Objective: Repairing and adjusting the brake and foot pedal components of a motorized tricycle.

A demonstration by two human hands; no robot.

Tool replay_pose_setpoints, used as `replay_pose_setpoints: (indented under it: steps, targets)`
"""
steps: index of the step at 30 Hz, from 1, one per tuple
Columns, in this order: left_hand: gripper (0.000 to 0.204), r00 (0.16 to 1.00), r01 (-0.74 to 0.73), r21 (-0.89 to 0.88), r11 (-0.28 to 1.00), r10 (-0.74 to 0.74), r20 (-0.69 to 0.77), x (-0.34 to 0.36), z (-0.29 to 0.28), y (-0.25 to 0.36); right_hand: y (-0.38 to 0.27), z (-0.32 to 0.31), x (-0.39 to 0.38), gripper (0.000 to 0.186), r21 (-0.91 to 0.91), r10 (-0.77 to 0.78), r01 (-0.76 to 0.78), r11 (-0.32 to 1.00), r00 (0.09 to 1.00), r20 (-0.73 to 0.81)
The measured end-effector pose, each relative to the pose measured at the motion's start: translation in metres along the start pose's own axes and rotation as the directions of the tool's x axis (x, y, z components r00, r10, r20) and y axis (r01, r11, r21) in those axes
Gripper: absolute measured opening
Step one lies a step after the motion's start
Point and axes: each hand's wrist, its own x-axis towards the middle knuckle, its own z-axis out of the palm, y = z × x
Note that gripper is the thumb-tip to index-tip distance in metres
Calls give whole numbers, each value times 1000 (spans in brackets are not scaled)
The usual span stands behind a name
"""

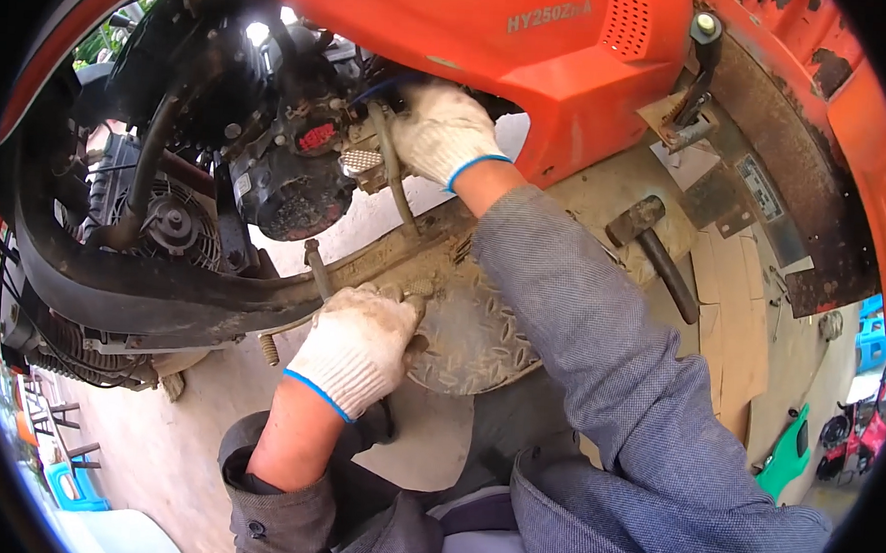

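Observation:
My left hand (354,342), in a white knit glove with a blue cuff, is at the near edge of a dirty metal frame rail (302,294), beside a round tread-plate footboard (475,328). Its fingers curl over; what lies under them is hidden. A metal lever (318,265) stands just beyond it. My right hand (446,126), gloved alike, reaches in beside a dark engine (292,189) under the red body panel (564,73). Its fingertips are hidden among engine parts. Near them are a bent metal pedal arm (394,164) and a thin blue wire (378,90).
A hammer (655,253) lies on the footboard area to the right of my right forearm. Flattened cardboard (729,322) is beyond it. A radiator fan (173,224) sits at the left behind the frame. Blue stools (76,486) and a green object (786,455) stand at the edges.

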Motion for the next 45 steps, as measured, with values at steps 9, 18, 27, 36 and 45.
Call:
replay_pose_setpoints:
  steps: [9, 18, 27, 36, 45]
  targets:
    - [35, 993, -17, 10, 1000, 18, -114, -2, 1, -10, 78, -76, -95, 29, 426, -221, 293, 856, 952, -211]
    - [35, 999, -14, -14, 1000, 14, -30, 7, -2, -4, 171, -76, -189, 41, -185, -118, 126, 975, 991, 58]
    - [38, 1000, -9, -12, 1000, 9, 2, 7, 4, 1, 214, -27, -216, 34, -230, 4, -10, 973, 1000, -26]
    - [39, 999, -28, 7, 1000, 28, -34, 6, 3, -1, 193, -17, -214, 38, -306, -193, 210, 929, 978, 84]
    - [35, 994, -21, 23, 1000, 23, -111, -4, 20, -16, 197, 5, -205, 32, -316, -180, 221, 922, 971, 155]
